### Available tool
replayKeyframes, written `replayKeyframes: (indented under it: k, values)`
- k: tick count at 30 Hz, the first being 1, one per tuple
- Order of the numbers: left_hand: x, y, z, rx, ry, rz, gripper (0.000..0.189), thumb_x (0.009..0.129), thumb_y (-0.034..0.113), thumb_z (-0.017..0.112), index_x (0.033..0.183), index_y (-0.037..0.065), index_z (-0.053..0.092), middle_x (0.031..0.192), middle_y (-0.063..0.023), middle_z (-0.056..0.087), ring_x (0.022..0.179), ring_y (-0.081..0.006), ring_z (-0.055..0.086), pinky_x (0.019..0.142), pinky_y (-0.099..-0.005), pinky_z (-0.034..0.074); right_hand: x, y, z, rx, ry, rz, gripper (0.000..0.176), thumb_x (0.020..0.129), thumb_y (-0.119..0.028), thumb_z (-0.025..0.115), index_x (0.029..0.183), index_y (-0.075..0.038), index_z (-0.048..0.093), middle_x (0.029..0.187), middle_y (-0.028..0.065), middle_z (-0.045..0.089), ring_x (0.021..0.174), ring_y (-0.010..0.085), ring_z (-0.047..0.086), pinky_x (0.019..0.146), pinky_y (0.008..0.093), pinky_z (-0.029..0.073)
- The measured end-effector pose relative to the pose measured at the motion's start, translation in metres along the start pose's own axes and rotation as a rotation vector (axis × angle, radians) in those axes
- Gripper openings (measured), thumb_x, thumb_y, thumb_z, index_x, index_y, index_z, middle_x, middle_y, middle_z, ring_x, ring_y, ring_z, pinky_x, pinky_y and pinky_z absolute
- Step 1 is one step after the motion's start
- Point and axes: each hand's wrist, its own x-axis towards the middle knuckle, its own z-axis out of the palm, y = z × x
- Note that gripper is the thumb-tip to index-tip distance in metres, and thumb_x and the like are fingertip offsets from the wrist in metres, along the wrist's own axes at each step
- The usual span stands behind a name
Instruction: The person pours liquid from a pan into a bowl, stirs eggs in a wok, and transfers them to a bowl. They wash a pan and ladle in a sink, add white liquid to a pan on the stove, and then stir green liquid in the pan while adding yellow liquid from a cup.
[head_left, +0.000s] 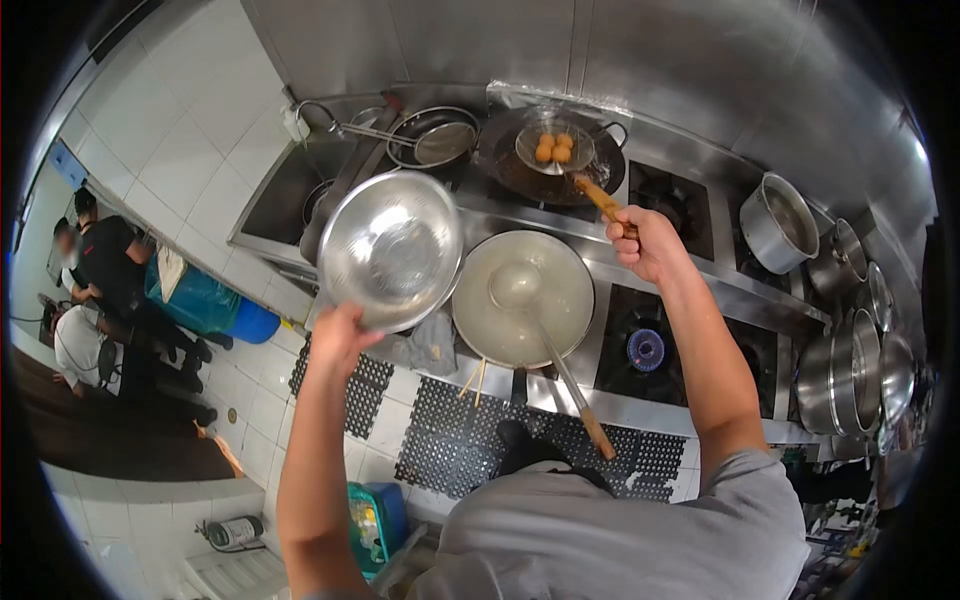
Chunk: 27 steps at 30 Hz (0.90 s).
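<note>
My right hand point(650, 243) grips the wooden handle of a wire skimmer point(584, 152). Several golden-brown fried balls point(552, 149) lie in its mesh, above a dark wok point(503, 168) on the back of the stove. The wok's contents are partly hidden. My left hand point(341, 338) is closed on the near rim of a wide, shiny metal bowl point(392, 250), tilted with its inside toward me; nothing shows in it. Between my arms stands a large pan point(482, 318) of pale liquid. A ladle point(517, 287) rests in it, its long handle reaching over the near edge.
A lit burner point(646, 350) glows blue near my right forearm. Pots point(780, 225) crowd the right side. A frying pan point(402, 128) and a sink point(290, 190) are at the back left. A grey cloth point(432, 343) and chopsticks point(478, 382) lie at the front edge. People point(110, 260) are far left.
</note>
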Motion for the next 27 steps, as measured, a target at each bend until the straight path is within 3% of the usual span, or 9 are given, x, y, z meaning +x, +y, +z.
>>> replayKeyframes:
  k: [2,6,9,15,17,22,25,27]
  values:
    - [0.039,0.023,0.053,-0.114,-0.140,-0.011,0.039,0.094,0.005,0.055,0.127,-0.015,0.055,0.117,-0.0236,0.067,0.094,-0.0310,0.074,0.068,-0.0377,0.069,-0.002,-0.015,-0.005,0.022,-0.030,0.024,0.010,0.101,-0.015,0.053,0.105,-0.006,0.054,0.077,0.0036,0.058,0.051,0.0085,0.039,0.044,0.0257,0.029]
    - [0.079,0.063,0.138,-0.058,-0.177,-0.026,0.037,0.094,0.000,0.053,0.127,-0.016,0.057,0.117,-0.0235,0.066,0.093,-0.0320,0.073,0.070,-0.0394,0.070,-0.032,-0.033,0.001,-0.101,-0.056,-0.126,0.009,0.097,-0.013,0.054,0.093,-0.006,0.052,0.077,0.0065,0.060,0.050,0.0096,0.041,0.043,0.0269,0.030]
    - [0.112,0.072,0.180,-0.007,-0.181,-0.006,0.033,0.097,0.000,0.051,0.126,-0.015,0.059,0.118,-0.0241,0.066,0.094,-0.0332,0.073,0.071,-0.0416,0.070,-0.063,-0.043,0.006,-0.206,-0.061,-0.222,0.014,0.098,-0.014,0.053,0.105,-0.003,0.056,0.074,0.0032,0.058,0.048,0.0082,0.041,0.042,0.0261,0.030]
    - [0.120,0.097,0.251,-0.014,-0.145,0.073,0.032,0.101,0.003,0.050,0.128,-0.010,0.059,0.121,-0.0209,0.066,0.092,-0.0314,0.074,0.065,-0.0388,0.070,-0.088,-0.009,0.004,-0.631,0.007,-0.347,0.010,0.093,-0.013,0.054,0.098,-0.004,0.058,0.072,0.0024,0.057,0.049,0.0092,0.044,0.043,0.0270,0.033]
    - [0.116,0.100,0.263,0.005,-0.109,0.054,0.032,0.101,0.002,0.049,0.130,-0.009,0.059,0.121,-0.0205,0.066,0.094,-0.0318,0.074,0.066,-0.0400,0.070,-0.089,0.006,0.003,-0.858,0.093,-0.517,0.022,0.095,-0.012,0.052,0.111,0.001,0.061,0.072,0.0012,0.057,0.060,0.0105,0.052,0.055,0.0281,0.039]
    - [0.114,0.092,0.272,-0.028,-0.162,0.020,0.033,0.101,0.002,0.049,0.131,-0.007,0.059,0.124,-0.0212,0.066,0.098,-0.0337,0.074,0.067,-0.0431,0.069,-0.080,0.025,0.000,-1.157,0.316,-0.823,0.031,0.096,-0.012,0.051,0.121,0.003,0.061,0.072,0.0005,0.055,0.063,0.0102,0.051,0.057,0.0287,0.040]
    - [0.110,0.080,0.265,-0.073,-0.142,0.015,0.033,0.100,0.003,0.050,0.129,-0.009,0.060,0.123,-0.0231,0.067,0.094,-0.0349,0.074,0.066,-0.0439,0.069,-0.076,0.013,0.013,-0.763,0.192,-0.656,0.031,0.096,-0.012,0.051,0.122,0.002,0.061,0.071,0.0012,0.057,0.060,0.0112,0.052,0.055,0.0276,0.039]
    - [0.098,0.069,0.249,-0.101,-0.106,0.042,0.033,0.099,0.002,0.051,0.125,-0.013,0.063,0.119,-0.0247,0.069,0.087,-0.0364,0.075,0.062,-0.0434,0.068,-0.059,0.013,0.007,-0.512,0.140,-0.477,0.020,0.096,-0.013,0.052,0.111,-0.002,0.059,0.070,0.0022,0.057,0.052,0.0110,0.048,0.046,0.0264,0.035]
